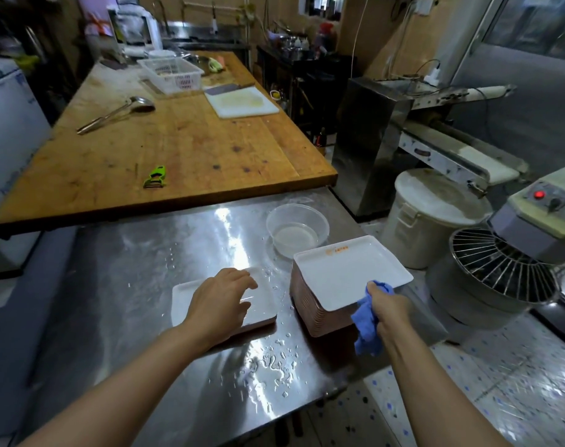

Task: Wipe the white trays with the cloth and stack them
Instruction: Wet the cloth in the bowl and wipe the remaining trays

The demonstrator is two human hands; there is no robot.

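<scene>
The steel counter [139, 269] is wet, with droplets near its front edge. On it lie a white tray [261, 304] to the left, a tall stack of trays [310, 304] just to its right, and a clear bowl [297, 229] of water behind the stack. A wooden board [178, 140] overlaps the counter's far edge.

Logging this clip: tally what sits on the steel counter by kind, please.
Tall tray stack: 1
Low tray pile under left hand: 1
Clear bowl: 1
Blue cloth in right hand: 1
Total: 4
</scene>
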